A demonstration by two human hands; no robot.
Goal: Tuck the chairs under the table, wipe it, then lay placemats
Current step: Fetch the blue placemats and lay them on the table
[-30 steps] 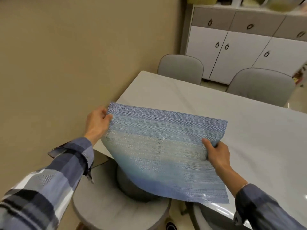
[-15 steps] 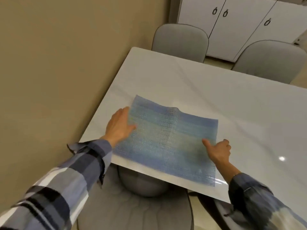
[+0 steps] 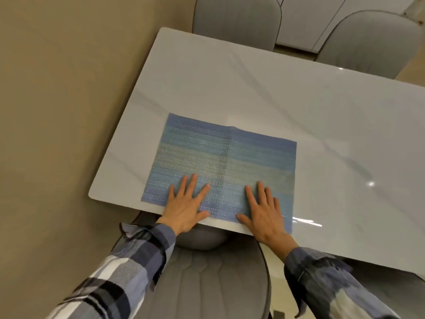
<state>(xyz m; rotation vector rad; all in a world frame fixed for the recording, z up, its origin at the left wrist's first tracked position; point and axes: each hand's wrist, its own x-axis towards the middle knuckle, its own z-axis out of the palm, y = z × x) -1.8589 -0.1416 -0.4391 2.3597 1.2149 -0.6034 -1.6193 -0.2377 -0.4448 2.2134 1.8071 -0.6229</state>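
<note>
A blue woven placemat (image 3: 220, 162) lies flat on the white glossy table (image 3: 287, 93), near its front left corner, with a faint crease down its middle. My left hand (image 3: 186, 206) presses on the mat's near left part with straight, spread fingers. My right hand (image 3: 264, 210) presses flat on the near right part in the same way. A grey padded chair (image 3: 207, 279) stands right below me, its back partly under the table's front edge.
Two more grey chairs (image 3: 236, 19) (image 3: 372, 40) stand at the far side of the table, with white cabinet doors (image 3: 308, 21) behind them. A beige wall (image 3: 69, 88) runs along the table's left end.
The placemat went from held up in both hands to lying flat on the table. Both hands let go of its edges and now press flat on its near part.
</note>
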